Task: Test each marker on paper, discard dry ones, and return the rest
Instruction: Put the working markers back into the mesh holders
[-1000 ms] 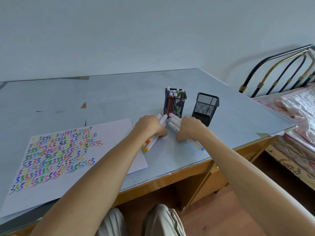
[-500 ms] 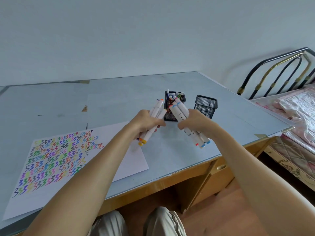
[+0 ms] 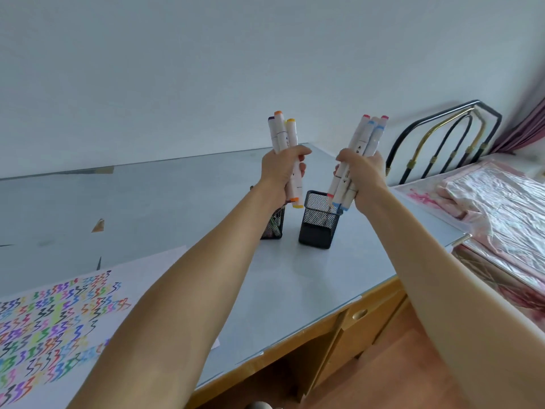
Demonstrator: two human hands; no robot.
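- Head view: left hand (image 3: 281, 169) grasps a bundle of markers (image 3: 284, 137) upright, above the desk (image 3: 182, 202).
- Right hand (image 3: 364, 175) clutches a second bundle (image 3: 361, 143), tilted over the empty mesh cup (image 3: 320, 222).
- Scribbled test paper (image 3: 67, 317) lies near left.
- Second mesh cup (image 3: 272, 227) sits behind the left wrist.

Glass-topped desk (image 3: 295, 290) with scribbled paper (image 3: 59, 314) and two black mesh holders (image 3: 318, 222), upright, side by side

- Markers (image 3: 283, 137): white, with orange, yellow, purple caps.
- Paper (image 3: 53, 323): white, rows of multicoloured zigzags.
- Right cup (image 3: 318, 222): black mesh.
- Tabletop (image 3: 165, 202): pale blue-grey.
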